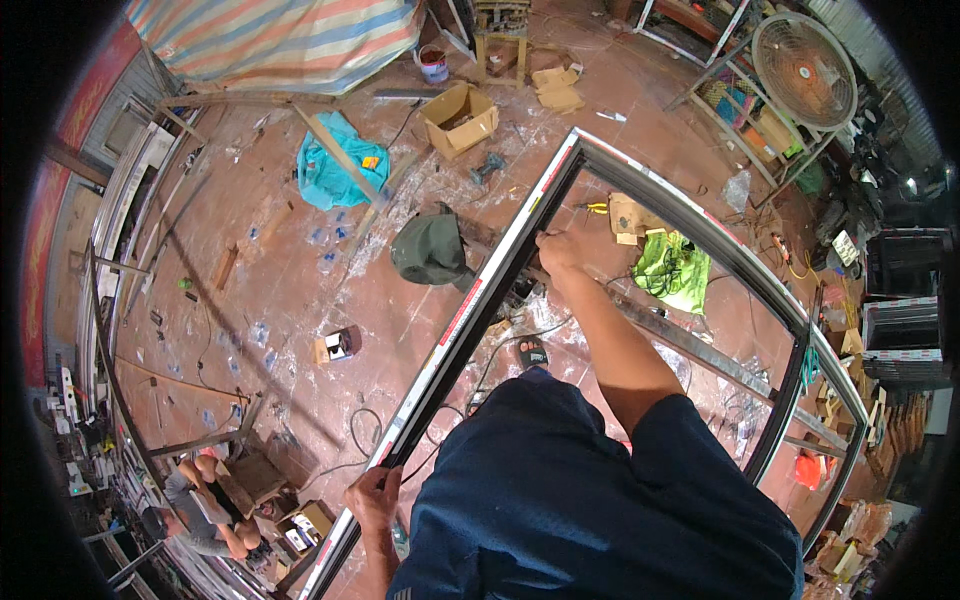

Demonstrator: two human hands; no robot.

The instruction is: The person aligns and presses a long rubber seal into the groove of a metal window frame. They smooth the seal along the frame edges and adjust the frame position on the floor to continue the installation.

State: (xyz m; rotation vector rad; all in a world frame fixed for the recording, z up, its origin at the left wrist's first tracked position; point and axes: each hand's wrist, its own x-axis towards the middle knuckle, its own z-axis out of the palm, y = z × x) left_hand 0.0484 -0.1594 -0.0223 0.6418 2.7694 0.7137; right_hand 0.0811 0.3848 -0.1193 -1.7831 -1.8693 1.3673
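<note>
1. Raised above the floor (420,320), slanting past the left of the dark blue shirt (560,490): a large metal frame (488,293).
2. Clamped on the frame's long left side, near its lower end, with the left hand (373,502).
3. Touching that side's inner edge, nearer the far corner, with the curled right hand (563,255); cannot tell whether gripping.
4. Left of the frame: open cardboard box (470,137) and turquoise bundle (330,175).

Red-brown tiled floor (290,260), white-dusted: bore one open cardboard box (459,122), one turquoise bag (318,178), one small bucket (433,67), one yellow-green bag (698,288) under tangled dark cables (662,278), and scattered small packets (328,257).
</note>
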